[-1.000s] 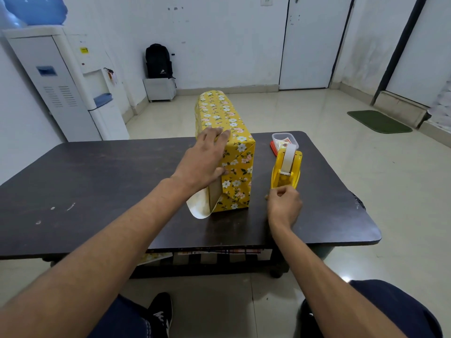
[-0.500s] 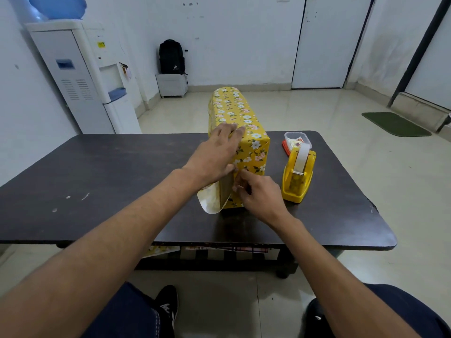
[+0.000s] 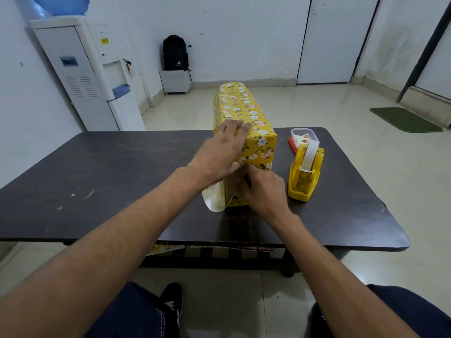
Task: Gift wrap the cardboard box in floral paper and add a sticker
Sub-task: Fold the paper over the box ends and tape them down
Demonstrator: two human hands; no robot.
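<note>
Slippage of the end fold is judged the chief risk. The box (image 3: 246, 111), wrapped in yellow floral paper (image 3: 258, 142), stands on the dark worktop (image 3: 97, 179) with its near end not yet closed. The left hand (image 3: 219, 152) is laid over the near top edge, its fingers (image 3: 240, 126) straight and pressing the paper down. The right hand (image 3: 264, 189) is set against the end face, its fingers curled and bunched onto the diagonal fold, which appears to be pinched. Whether a strip of tape lies under them cannot be told.

If pressure were eased too soon, the fold could spring open. A loose flap (image 3: 214, 200), white side out, bulges at the lower left; it could be creased crookedly or torn if pulled hard. The tall, narrow box could also be tipped by a sideways push. The yellow tape dispenser (image 3: 305, 179) stands just beside the box and could be knocked.

No writing can be read. A yellow label on the water dispenser (image 3: 85, 74), a pale logo on the backpack (image 3: 175, 53) and printed pieces in the clear container (image 3: 303, 136) are too small.
</note>
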